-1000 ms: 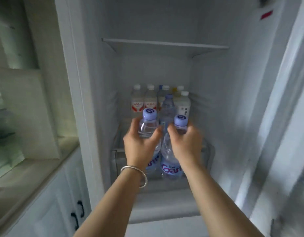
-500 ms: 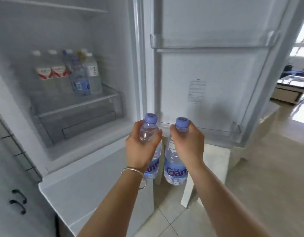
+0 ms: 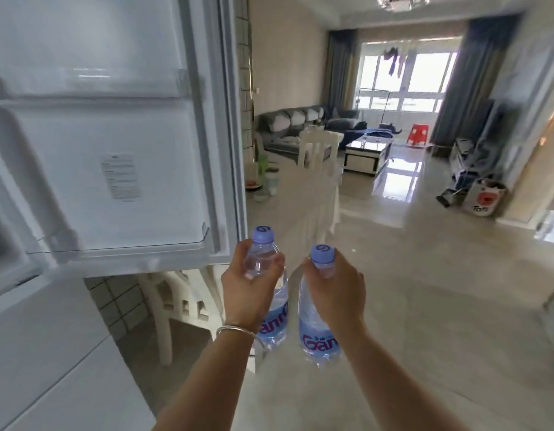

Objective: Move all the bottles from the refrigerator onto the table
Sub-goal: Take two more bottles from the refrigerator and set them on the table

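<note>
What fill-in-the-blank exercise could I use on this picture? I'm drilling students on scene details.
1. Each hand grips one water ____ near its neck: left hand, right hand.
2. Both caps are ____ in colour.
3. A metal ____ sits on the left wrist.
4. The refrigerator door stands ____.

Missing words: bottle; purple; bracelet; open

Both arms reach forward, left hand point(image 3: 249, 287) and right hand point(image 3: 336, 289) each curled in a grip.
</note>
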Motion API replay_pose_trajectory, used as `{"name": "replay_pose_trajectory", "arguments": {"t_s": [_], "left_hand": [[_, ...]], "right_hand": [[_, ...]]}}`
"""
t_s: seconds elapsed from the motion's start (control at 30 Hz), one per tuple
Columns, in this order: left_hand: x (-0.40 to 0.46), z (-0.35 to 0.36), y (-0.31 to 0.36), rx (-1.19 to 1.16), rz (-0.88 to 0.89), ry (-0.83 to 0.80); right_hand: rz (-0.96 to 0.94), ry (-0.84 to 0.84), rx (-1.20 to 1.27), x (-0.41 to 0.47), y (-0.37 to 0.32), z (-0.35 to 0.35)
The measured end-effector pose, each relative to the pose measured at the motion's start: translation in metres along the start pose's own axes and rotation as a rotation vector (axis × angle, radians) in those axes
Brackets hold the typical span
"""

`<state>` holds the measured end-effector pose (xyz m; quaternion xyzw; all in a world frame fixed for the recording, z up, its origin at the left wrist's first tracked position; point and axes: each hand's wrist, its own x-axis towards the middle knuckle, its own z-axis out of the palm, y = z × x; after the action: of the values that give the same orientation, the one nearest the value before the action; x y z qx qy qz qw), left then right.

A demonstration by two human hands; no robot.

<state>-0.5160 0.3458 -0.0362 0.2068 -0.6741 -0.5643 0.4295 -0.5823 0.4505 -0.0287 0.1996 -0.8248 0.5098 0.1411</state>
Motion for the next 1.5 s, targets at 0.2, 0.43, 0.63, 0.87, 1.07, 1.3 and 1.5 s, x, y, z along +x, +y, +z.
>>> {"name": "replay_pose_trajectory", "arguments": {"t_s": [0.2,0.43,0.63,0.87,1.07,1.3,1.5], "left_hand": [[0.014,0.094,-0.013,0.020,-0.028,-0.022],[0.096,0.164,-0.058,0.120,-0.024,0.045],[0.211,0.208,-0.106,0.173,-0.010,0.086],[0.316,0.241,-0.170,0.210,-0.128,0.203],[0.397,0.267,-0.223,0.296,-0.190,0.341],[0.492,0.297,-0.240,0.441,-0.174,0.605],[0.546,0.296,-0.260,0.518,-0.194,0.719]], "right_hand": [[0.049,-0.006,-0.057,0.063,0.062,-0.026],[0.053,-0.032,-0.017,0.164,0.108,0.015],[0.033,-0.070,0.001,0.277,0.122,0.085],[0.055,-0.161,0.057,0.388,0.146,0.168],[0.004,-0.374,0.093,0.476,0.182,0.253],[-0.153,-0.636,0.264,0.575,0.191,0.343],[-0.166,-0.816,0.303,0.618,0.184,0.409]]}}
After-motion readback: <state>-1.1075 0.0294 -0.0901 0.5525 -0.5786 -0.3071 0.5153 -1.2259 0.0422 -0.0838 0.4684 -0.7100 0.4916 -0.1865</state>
